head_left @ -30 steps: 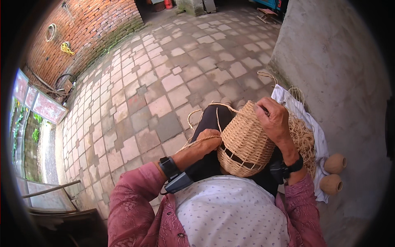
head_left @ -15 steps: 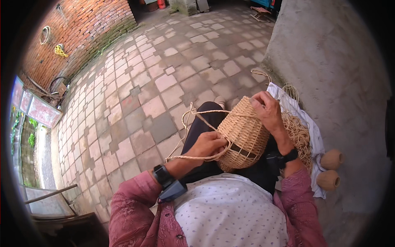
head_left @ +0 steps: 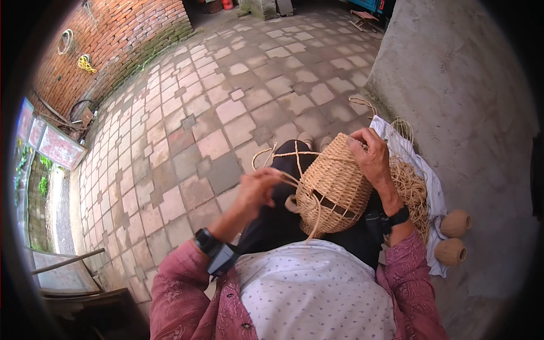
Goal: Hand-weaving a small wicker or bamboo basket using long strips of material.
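Note:
A tan woven basket (head_left: 335, 181) lies across my lap, with a dark gap showing in its weave near the lower side. My right hand (head_left: 371, 154) grips the basket's upper right part, its fingers closed on the edge. Just left of the basket, my left hand (head_left: 260, 190) is pinched on a twisted straw cord (head_left: 290, 179) that runs to the basket's left side. More of the cord loops over my dark-trousered knee, and one end hangs down over the basket's front.
A heap of straw cord (head_left: 409, 190) rests on a white cloth (head_left: 433, 195) to my right. Two round brown pots (head_left: 457, 223) stand beside it, close to a grey wall (head_left: 453, 85). Paving blocks (head_left: 198, 144) cover the ground ahead and left, up to a brick wall (head_left: 124, 39).
My left hand has moved left and up, off the basket's side, with the cord in it. The cord loop by that wrist has shifted onto the basket's front. My right hand stays on the basket.

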Demonstrator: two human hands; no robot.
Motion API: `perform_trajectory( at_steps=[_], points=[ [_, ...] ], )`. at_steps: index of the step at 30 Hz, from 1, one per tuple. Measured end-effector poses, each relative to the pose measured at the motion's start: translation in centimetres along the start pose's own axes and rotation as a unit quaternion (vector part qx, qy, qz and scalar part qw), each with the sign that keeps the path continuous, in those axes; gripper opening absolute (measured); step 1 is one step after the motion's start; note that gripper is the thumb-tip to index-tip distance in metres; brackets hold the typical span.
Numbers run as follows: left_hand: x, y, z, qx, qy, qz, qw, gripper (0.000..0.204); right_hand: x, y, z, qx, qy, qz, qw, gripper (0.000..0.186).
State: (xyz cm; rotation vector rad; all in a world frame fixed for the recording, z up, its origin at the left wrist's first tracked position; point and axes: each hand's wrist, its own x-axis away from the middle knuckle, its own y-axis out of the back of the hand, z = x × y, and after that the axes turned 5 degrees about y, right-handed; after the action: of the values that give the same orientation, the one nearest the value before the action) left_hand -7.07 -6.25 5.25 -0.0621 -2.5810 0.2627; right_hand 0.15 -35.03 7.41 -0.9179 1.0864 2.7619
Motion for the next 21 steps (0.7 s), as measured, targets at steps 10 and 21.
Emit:
perform_trajectory(
  at_steps=[10,21],
  points=[
    [-4.3,13.1,0.3,0.289,-0.11,-0.096,0.946,0.005,-0.3,0.4,1.3,-0.005,-0.075,0.063,0.995,0.034],
    [-10.7,14.8,10.0,0.265,0.044,-0.11,0.957,0.005,0.1,0.4,0.4,-0.027,-0.015,0.02,0.999,0.021]
  ],
)
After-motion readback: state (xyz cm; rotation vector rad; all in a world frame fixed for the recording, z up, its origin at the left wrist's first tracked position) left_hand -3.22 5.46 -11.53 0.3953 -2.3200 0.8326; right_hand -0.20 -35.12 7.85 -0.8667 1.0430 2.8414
